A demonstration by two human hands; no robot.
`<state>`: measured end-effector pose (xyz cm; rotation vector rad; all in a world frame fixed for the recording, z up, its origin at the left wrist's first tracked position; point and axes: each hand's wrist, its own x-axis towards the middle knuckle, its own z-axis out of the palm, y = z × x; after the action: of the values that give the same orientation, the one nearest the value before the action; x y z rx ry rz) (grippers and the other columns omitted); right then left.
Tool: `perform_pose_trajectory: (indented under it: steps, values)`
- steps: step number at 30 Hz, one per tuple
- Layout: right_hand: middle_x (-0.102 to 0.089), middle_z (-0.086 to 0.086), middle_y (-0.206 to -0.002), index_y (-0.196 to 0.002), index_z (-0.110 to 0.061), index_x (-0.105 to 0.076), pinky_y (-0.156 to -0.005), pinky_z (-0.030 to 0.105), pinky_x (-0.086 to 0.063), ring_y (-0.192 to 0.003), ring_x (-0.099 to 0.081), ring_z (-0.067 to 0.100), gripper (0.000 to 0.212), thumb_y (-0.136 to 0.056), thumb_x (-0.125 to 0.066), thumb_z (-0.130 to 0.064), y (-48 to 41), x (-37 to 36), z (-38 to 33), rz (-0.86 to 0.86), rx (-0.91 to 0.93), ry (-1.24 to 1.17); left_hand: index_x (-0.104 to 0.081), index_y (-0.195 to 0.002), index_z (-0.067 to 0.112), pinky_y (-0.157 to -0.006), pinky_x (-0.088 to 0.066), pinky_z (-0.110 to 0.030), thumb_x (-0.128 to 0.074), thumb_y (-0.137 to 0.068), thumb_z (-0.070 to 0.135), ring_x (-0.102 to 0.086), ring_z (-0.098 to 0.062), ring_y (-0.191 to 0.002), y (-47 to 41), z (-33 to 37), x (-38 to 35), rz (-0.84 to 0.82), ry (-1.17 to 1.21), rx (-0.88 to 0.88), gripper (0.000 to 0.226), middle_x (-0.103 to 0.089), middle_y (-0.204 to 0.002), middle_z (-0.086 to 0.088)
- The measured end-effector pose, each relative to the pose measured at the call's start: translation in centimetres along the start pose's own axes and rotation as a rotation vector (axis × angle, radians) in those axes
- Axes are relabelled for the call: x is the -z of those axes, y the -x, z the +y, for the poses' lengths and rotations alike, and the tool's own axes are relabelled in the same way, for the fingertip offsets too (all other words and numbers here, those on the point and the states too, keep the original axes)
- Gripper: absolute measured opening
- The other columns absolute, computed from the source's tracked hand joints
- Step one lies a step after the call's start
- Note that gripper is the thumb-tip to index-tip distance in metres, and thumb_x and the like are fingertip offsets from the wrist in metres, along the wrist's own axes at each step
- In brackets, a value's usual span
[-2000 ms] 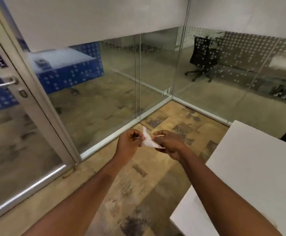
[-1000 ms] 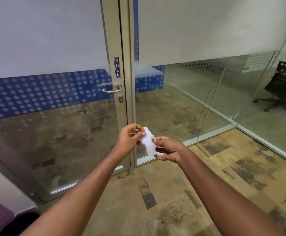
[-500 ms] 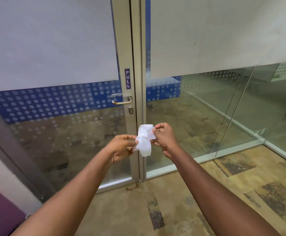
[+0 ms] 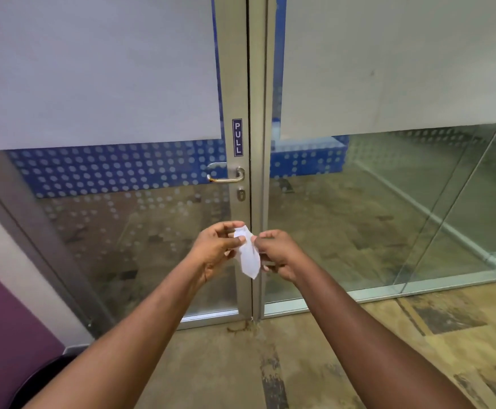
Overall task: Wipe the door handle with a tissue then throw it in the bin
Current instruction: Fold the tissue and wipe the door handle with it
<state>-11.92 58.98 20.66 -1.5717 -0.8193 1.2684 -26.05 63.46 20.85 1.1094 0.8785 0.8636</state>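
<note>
A white tissue hangs crumpled between both my hands in front of the glass door. My left hand pinches its top edge and my right hand grips its right side. The silver lever door handle sits on the metal door frame above my hands, under a blue PULL label; a round keyhole is just below it. Neither hand touches the handle. No bin is recognisable in view.
Glass door on the left and fixed glass panels on the right, both frosted in the upper half. A purple wall and a dark rounded object are at lower left. Patterned floor underfoot.
My view has swung from the glass corner to face the door and come closer. The handle is now straight ahead. Both hands keep working the tissue, which now hangs downward.
</note>
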Motion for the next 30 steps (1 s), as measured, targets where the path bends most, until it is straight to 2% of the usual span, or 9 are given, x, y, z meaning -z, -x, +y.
perform_pose_trajectory:
  steps: [4,6,9,11,14,19,23,26,30]
  values:
    - [-0.064,0.001,-0.079,-0.096,-0.017,-0.057,-0.067,0.027,-0.046,-0.065,-0.061,0.010,0.011,-0.089,-0.060,-0.009,-1.1,-0.2,0.4,-0.152,-0.053,-0.212,-0.072,-0.094,0.013,-0.063,-0.044,-0.024,-0.063,-0.081,-0.012,-0.062,-0.012,-0.071,-0.2,-0.6,0.9,0.073,-0.045,-0.034,0.029,-0.072,-0.080,0.003]
    - [-0.065,0.004,-0.082,-0.097,-0.017,-0.058,-0.059,0.024,-0.049,-0.063,-0.063,0.012,0.018,-0.085,-0.065,-0.004,-1.6,-0.5,0.4,-0.088,0.076,-0.151,-0.071,-0.098,0.006,-0.056,-0.043,-0.021,-0.063,-0.080,-0.012,-0.061,-0.009,-0.065,-0.4,-0.8,1.6,0.153,-0.113,-0.056,0.027,-0.071,-0.077,0.004]
    - [-0.065,0.007,-0.081,-0.103,-0.016,-0.059,-0.047,0.020,-0.047,-0.066,-0.062,0.016,0.032,-0.080,-0.069,0.003,-2.5,-1.5,0.0,-0.030,0.254,-0.081,-0.072,-0.097,0.010,-0.052,-0.039,-0.015,-0.066,-0.080,-0.007,-0.059,0.007,-0.055,-1.2,-0.8,3.0,0.292,-0.209,-0.103,0.025,-0.069,-0.074,0.010]
    - [-0.064,0.004,-0.078,-0.102,-0.016,-0.063,-0.052,0.021,-0.049,-0.069,-0.062,0.016,0.033,-0.078,-0.069,0.006,-3.5,-2.6,-0.2,-0.016,0.335,-0.012,-0.072,-0.095,0.010,-0.049,-0.041,-0.012,-0.067,-0.079,-0.008,-0.059,0.006,-0.055,-2.0,-1.0,4.2,0.340,-0.202,-0.122,0.025,-0.069,-0.076,0.007]
    - [-0.068,0.005,-0.085,-0.095,-0.012,-0.070,-0.060,0.022,-0.051,-0.075,-0.063,0.016,0.027,-0.076,-0.070,0.006,-5.3,-4.7,-0.4,0.060,0.395,0.108,-0.071,-0.096,0.003,-0.053,-0.047,-0.011,-0.068,-0.078,-0.012,-0.061,-0.005,-0.064,-3.5,-1.0,5.9,0.364,-0.220,-0.139,0.024,-0.069,-0.080,-0.003]
    - [-0.069,0.005,-0.082,-0.078,-0.013,-0.069,-0.066,0.027,-0.051,-0.072,-0.062,0.016,0.017,-0.072,-0.073,0.002,-9.2,-7.6,-1.4,0.184,0.426,0.230,-0.071,-0.092,0.000,-0.048,-0.048,-0.013,-0.072,-0.077,-0.007,-0.058,-0.001,-0.051,-7.4,0.0,8.9,0.355,-0.360,-0.186,0.017,-0.067,-0.075,-0.005]
    - [-0.065,-0.002,-0.076,-0.078,-0.014,-0.067,-0.059,0.021,-0.046,-0.065,-0.057,0.011,0.019,-0.069,-0.076,0.000,-12.8,-9.9,-3.5,0.275,0.445,0.253,-0.069,-0.097,-0.002,-0.054,-0.045,-0.019,-0.072,-0.078,-0.005,-0.054,-0.012,-0.062,-11.3,2.0,12.0,0.259,-0.452,-0.189,0.019,-0.064,-0.077,-0.008]
    - [-0.060,-0.006,-0.071,-0.083,-0.014,-0.068,-0.059,0.020,-0.045,-0.063,-0.055,0.008,0.022,-0.068,-0.077,-0.001,-15.6,-11.7,-5.1,0.335,0.459,0.255,-0.069,-0.099,0.001,-0.047,-0.039,-0.008,-0.070,-0.081,-0.006,-0.047,-0.001,-0.050,-14.4,3.5,14.3,0.179,-0.513,-0.219,0.020,-0.058,-0.065,0.000]
    - [-0.056,-0.010,-0.061,-0.077,-0.014,-0.070,-0.059,0.021,-0.042,-0.058,-0.052,0.009,0.014,-0.069,-0.077,-0.005,-18.6,-13.3,-6.4,0.394,0.476,0.288,-0.070,-0.090,-0.005,-0.041,-0.034,-0.009,-0.063,-0.088,0.000,-0.043,0.005,-0.038,-18.1,4.7,16.7,0.116,-0.597,-0.213,0.009,-0.058,-0.061,0.001]
